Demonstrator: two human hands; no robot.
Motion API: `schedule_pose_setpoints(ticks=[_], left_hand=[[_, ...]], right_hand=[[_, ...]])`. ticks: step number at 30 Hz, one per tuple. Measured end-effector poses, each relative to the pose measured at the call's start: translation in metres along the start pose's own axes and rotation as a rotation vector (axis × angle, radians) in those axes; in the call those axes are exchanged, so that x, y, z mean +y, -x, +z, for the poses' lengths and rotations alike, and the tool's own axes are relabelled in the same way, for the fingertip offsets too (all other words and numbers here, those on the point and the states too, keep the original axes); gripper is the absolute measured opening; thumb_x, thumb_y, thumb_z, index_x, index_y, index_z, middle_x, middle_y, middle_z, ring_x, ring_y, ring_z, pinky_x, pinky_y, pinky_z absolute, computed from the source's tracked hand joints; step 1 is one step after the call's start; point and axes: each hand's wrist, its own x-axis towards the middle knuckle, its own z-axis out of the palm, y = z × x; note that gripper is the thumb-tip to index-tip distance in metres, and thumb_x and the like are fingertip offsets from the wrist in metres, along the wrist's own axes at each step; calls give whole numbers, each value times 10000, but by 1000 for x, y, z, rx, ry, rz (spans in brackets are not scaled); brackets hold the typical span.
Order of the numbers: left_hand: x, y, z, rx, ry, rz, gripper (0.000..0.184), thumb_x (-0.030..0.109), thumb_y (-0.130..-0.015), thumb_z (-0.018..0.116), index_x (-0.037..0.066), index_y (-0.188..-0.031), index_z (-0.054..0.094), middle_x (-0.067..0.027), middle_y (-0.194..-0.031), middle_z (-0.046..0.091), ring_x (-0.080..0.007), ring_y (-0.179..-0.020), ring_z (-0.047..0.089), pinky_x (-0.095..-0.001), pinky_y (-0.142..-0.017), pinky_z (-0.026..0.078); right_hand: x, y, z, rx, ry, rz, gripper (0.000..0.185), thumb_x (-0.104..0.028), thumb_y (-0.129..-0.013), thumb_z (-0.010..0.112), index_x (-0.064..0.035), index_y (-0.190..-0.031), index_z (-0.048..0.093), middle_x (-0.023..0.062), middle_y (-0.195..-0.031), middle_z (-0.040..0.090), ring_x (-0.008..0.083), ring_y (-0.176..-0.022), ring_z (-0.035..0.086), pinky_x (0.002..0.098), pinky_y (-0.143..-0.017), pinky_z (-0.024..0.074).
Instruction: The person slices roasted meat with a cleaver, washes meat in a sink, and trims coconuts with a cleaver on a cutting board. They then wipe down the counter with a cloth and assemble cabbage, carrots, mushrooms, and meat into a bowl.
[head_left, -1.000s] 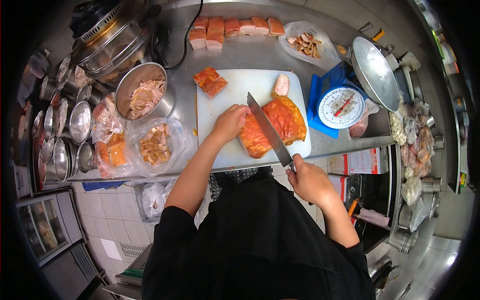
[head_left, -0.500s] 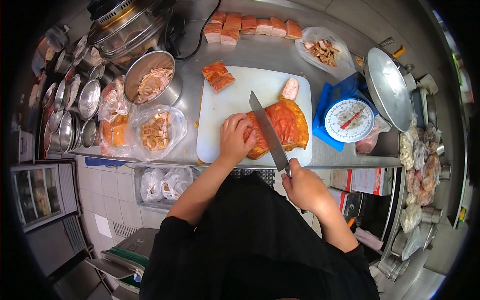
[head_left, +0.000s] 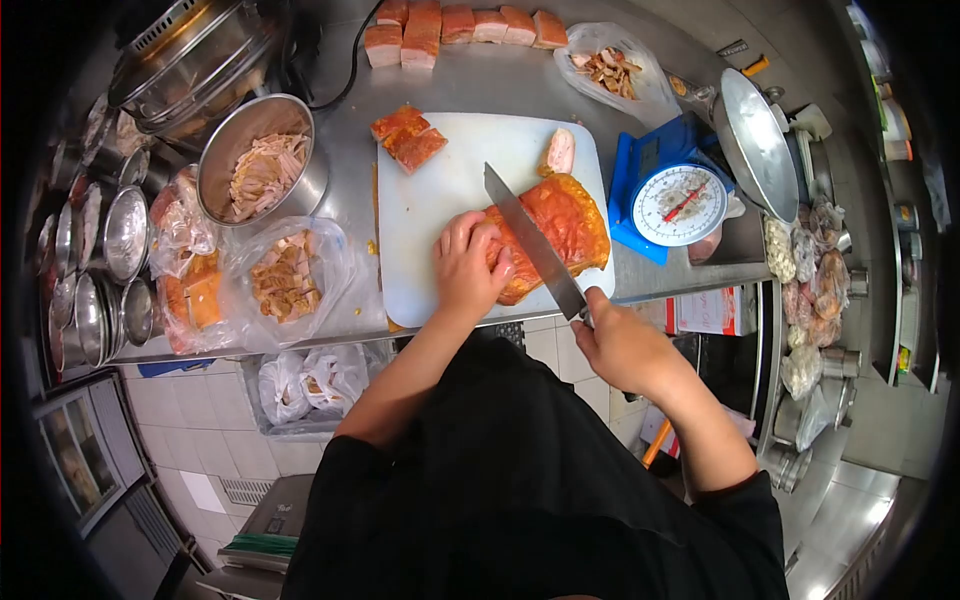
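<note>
A large slab of reddish-brown roast pork (head_left: 575, 225) lies on the white cutting board (head_left: 425, 190), towards its right side. My left hand (head_left: 472, 265) holds the slab's left end, its fingers bent over the meat. In my right hand (head_left: 625, 345) is the handle of a long knife (head_left: 530, 235). Its blade crosses the slab diagonally, just right of my left fingers; whether it has cut in cannot be seen. A small pale-faced piece of meat (head_left: 561, 152) rests behind the slab. Cut pork pieces (head_left: 410, 142) sit at the board's far left corner.
A blue dial scale (head_left: 680, 205) stands right of the board, beside a round metal pan (head_left: 755, 150). To the left are a steel pot (head_left: 320, 180) of sliced meat and a plastic bag (head_left: 335, 260) of chopped meat. Pork blocks (head_left: 420, 35) line the back.
The whole view has shifted and turned slightly, so the bench appears higher and further left. Both hands keep their hold, and the knife still lies across the slab.
</note>
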Motion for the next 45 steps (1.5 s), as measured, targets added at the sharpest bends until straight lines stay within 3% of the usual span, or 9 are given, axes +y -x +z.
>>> schedule_pose_setpoints(ticks=[9, 11, 14, 24, 26, 29, 33, 41, 45], left_hand=[[-1, -1, -4, -18, 24, -21, 289, 177, -766, 722, 126, -1026, 606, -78, -1281, 524, -318, -1214, 486, -464, -1020, 347], [-5, 1, -3, -9, 11, -18, 319, 185, -749, 735, 140, -1039, 611, -64, -1281, 522, -304, -1217, 487, -469, -1013, 347], [-7, 2, 0, 8, -6, -22, 341, 198, -729, 747, 159, -1043, 620, -45, -1278, 522, -285, -1217, 490, -473, -1006, 347], [-4, 0, 0, -10, -43, -13, 288, 226, -749, 731, 170, -1017, 643, -36, -1269, 537, -263, -1192, 503, -460, -1004, 346], [-5, -1, -1, -15, -35, -10, 290, 222, -750, 730, 167, -1020, 640, -39, -1270, 536, -269, -1192, 501, -460, -1005, 348], [-5, -2, 0, -35, -20, -11, 296, 212, -752, 727, 160, -1029, 635, -46, -1273, 533, -282, -1192, 499, -463, -1010, 354], [-4, -5, -2, -62, 8, -9, 307, 196, -754, 722, 146, -1041, 627, -56, -1279, 530, -304, -1187, 498, -467, -1013, 363], [-5, -3, -2, -47, -19, 9, 305, 197, -758, 720, 138, -1038, 618, -59, -1270, 534, -297, -1172, 508, -460, -1002, 369], [-4, -3, -1, -32, -19, 16, 290, 198, -768, 719, 142, -1033, 614, -53, -1256, 540, -289, -1171, 512, -458, -996, 364]], right_hand=[[-27, -62, -24, -74, -26, 33, 296, -171, -948, 529, 75, -1110, 495, 309, -905, 672, 466, -844, 671, 540, -790, 521], [-36, -87, -22, -142, -139, 99, 300, -191, -976, 511, 75, -1105, 468, 231, -762, 658, 305, -513, 648, 433, -516, 524], [-32, -92, -14, -109, -106, 52, 296, -175, -963, 513, 84, -1101, 476, 202, -754, 657, 269, -502, 646, 404, -476, 520], [-14, -19, -28, -167, -177, 96, 299, -202, -966, 542, 30, -1145, 485, 207, -790, 658, 254, -487, 639, 402, -502, 508], [-8, 6, -25, -144, -49, 94, 278, -175, -945, 541, 56, -1092, 496, 313, -857, 657, 448, -796, 671, 533, -745, 512], [-1, 3, -12, -101, -45, 64, 272, -175, -944, 550, 55, -1076, 490, 329, -887, 651, 494, -918, 633, 562, -823, 480], [-2, -47, 13, -34, 12, 53, 292, -159, -933, 541, 72, -1107, 499, 317, -937, 670, 466, -947, 654, 530, -856, 506], [-2, -49, 13, -21, -13, 11, 322, -152, -906, 549, 72, -1134, 510, 311, -975, 675, 448, -960, 662, 518, -877, 511], [6, -39, 14, -49, -85, 33, 408, -177, -934, 562, 58, -1239, 427, 317, -889, 664, 479, -892, 649, 541, -789, 499]])
